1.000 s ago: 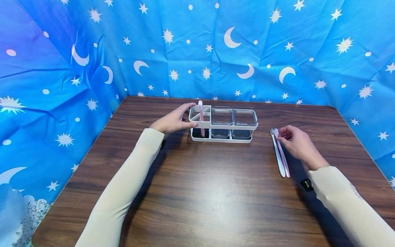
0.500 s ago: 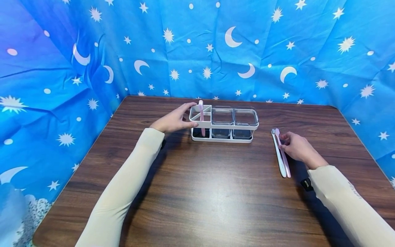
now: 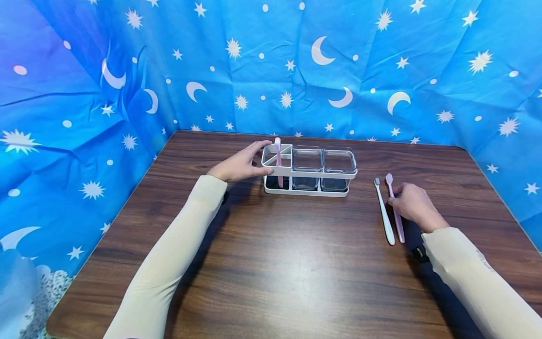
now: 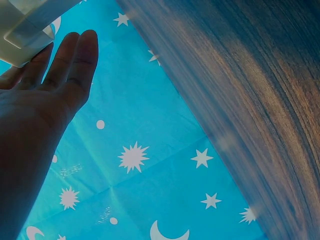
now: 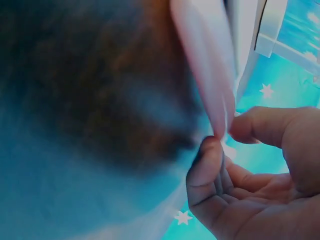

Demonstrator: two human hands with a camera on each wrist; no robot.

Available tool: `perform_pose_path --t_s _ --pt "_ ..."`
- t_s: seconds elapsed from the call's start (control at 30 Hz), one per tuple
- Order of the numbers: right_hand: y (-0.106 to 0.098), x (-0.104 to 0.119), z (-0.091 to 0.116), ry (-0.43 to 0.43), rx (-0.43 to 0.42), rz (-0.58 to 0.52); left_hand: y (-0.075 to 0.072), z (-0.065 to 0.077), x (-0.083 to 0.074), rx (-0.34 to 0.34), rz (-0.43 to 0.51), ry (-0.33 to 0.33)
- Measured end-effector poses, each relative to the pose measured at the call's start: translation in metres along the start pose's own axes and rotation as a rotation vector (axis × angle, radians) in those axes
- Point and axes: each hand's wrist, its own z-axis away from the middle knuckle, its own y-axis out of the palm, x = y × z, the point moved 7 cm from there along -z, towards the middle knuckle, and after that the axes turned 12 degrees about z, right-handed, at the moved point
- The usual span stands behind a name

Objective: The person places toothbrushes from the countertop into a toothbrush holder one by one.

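Observation:
A white toothbrush holder [image 3: 309, 175] stands at the back middle of the table. My left hand [image 3: 241, 163] grips its left end, thumb in front and fingers at the rear rim; the left wrist view shows several extended fingers by the white holder [image 4: 25, 42]. One pink toothbrush [image 3: 279, 157] stands upright in the divided left section. To the right, my right hand [image 3: 417, 205] pinches a second pink toothbrush [image 3: 399, 225] lengthwise along the table. A white toothbrush [image 3: 386, 219] lies just left of it. In the right wrist view, thumb and forefinger meet at the pink handle [image 5: 212, 65].
Two clear cups, a middle cup [image 3: 307, 162] and a right cup [image 3: 340, 162], sit in the holder. The brown wooden table [image 3: 275, 263] ends at a blue star-and-moon cloth [image 3: 288, 70] behind and at the sides.
The pink toothbrush in my right hand has shifted right, away from the white one, opening a gap between them. My left hand keeps its place on the holder.

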Motion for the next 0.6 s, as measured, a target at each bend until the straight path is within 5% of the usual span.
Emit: perform_pose_path --t_s 0.4,0.6 --pt "-0.024 -0.003 0.008 0.032 -0.203 -0.132 0.0 0.0 -0.001 0.005 0.028 0.0" --pt "-0.043 0.001 0.014 0.006 -0.485 -0.231 0.001 0.001 0.001 0.006 0.04 0.0"
